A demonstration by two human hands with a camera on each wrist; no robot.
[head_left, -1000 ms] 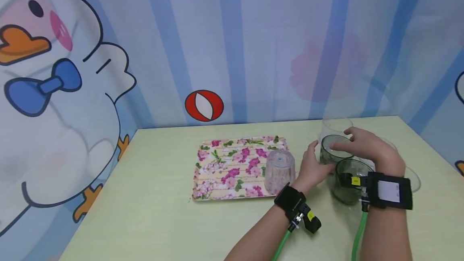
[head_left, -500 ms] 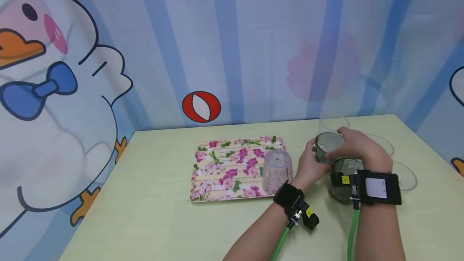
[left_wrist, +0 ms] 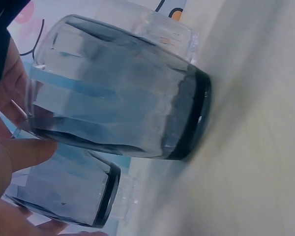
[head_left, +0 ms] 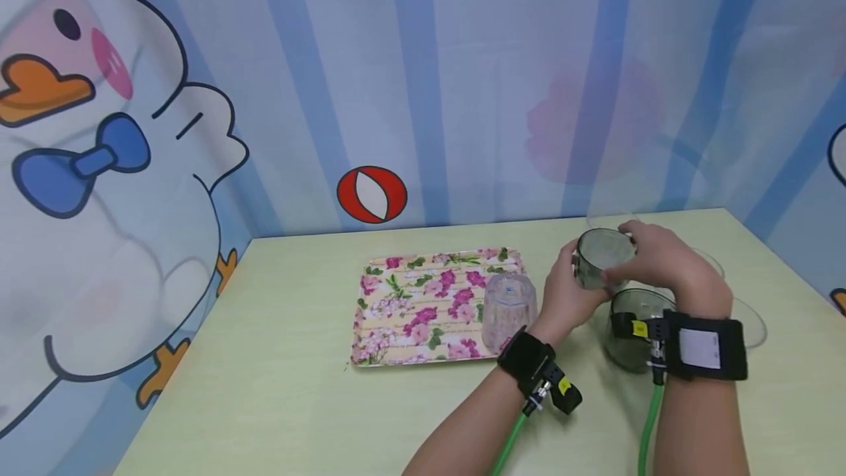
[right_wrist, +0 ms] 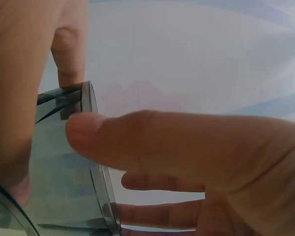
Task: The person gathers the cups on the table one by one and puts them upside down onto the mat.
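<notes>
A smoky green-grey drinking glass (head_left: 603, 259) is held between both hands. My left hand (head_left: 571, 296) wraps its left side, thumb toward me. My right hand (head_left: 664, 259) grips its upper rim from the right, with the thumb (right_wrist: 137, 135) across the near edge in the right wrist view. Directly in front stands a second smoky glass (head_left: 628, 347) on the table, partly behind the right wrist's camera; it fills much of the left wrist view (left_wrist: 118, 93). The held glass (left_wrist: 69, 182) shows below it there, its base apart from the table.
A flower-printed tray (head_left: 396, 307) lies left of the hands, bearing an upturned clear glass (head_left: 509, 311) near its right edge. Faint clear glasses (head_left: 750, 322) stand behind and right of the right hand. Green cables (head_left: 651, 424) run from both wrists. A printed curtain (head_left: 463, 94) backs the table.
My left hand has come in against the smoky glass and both hands have taken hold of it. The glass has risen a little and shifted slightly left, away from the nearer one.
</notes>
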